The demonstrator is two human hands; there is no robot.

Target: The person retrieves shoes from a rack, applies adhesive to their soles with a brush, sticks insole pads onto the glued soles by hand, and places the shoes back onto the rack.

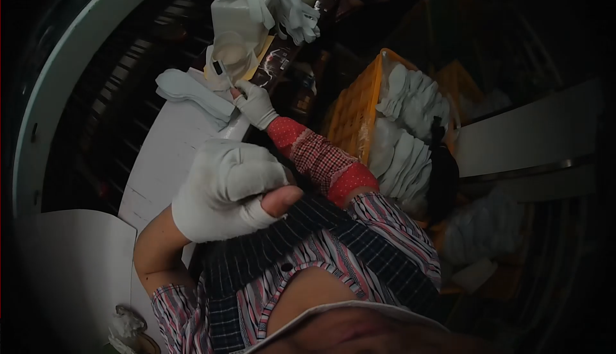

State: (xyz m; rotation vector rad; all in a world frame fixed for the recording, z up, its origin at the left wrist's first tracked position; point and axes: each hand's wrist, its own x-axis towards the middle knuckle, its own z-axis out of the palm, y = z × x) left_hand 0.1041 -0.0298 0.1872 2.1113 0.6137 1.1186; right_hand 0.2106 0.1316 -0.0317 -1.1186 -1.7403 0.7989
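My left hand (231,184), in a white fabric glove with the thumb tip bare, is raised close to the camera with its fingers curled in. The inside of that fist is hidden. Farther off, my right hand (255,106) wears a similar glove below a red checked sleeve cover (321,158). Its thumb and fingers close at the lower end of a small thin white item with a black end (218,68), whose kind I cannot make out. Beside it lie folded white fabric pieces (192,94) on a white work surface (168,139). A round translucent container (232,51) stands just beyond.
A white box-like block (236,15) with white gloves (297,15) draped by it is at the top. To the right stands an orange crate (354,100) filled with stacked white fabric pieces (410,155). A crumpled plastic bag (127,325) sits lower left.
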